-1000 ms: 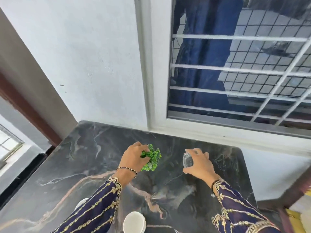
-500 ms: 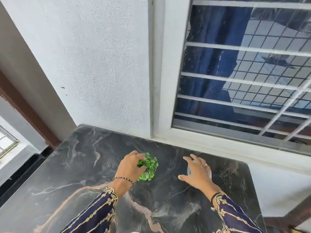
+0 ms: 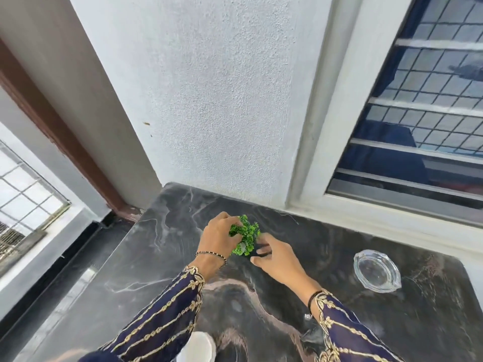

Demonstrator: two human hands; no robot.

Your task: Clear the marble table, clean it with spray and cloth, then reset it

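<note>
A small green artificial plant (image 3: 247, 235) stands near the back of the dark marble table (image 3: 162, 246). My left hand (image 3: 218, 237) is closed around its left side. Beside the plant's right side, my right hand (image 3: 277, 257) has its fingers apart and its fingertips at the plant's base; whether they touch it is unclear. A clear glass ashtray (image 3: 376, 274) sits alone on the table to the right, apart from both hands.
A white rounded object (image 3: 198, 347) shows at the table's near edge between my sleeves. A white wall and a barred window (image 3: 423, 131) back the table. To the left, the floor and a brown door frame (image 3: 60, 142) are visible.
My right hand has let go of the glass ashtray, left it on the table at the right, and moved left to the plant. The left hand has stayed on the plant.
</note>
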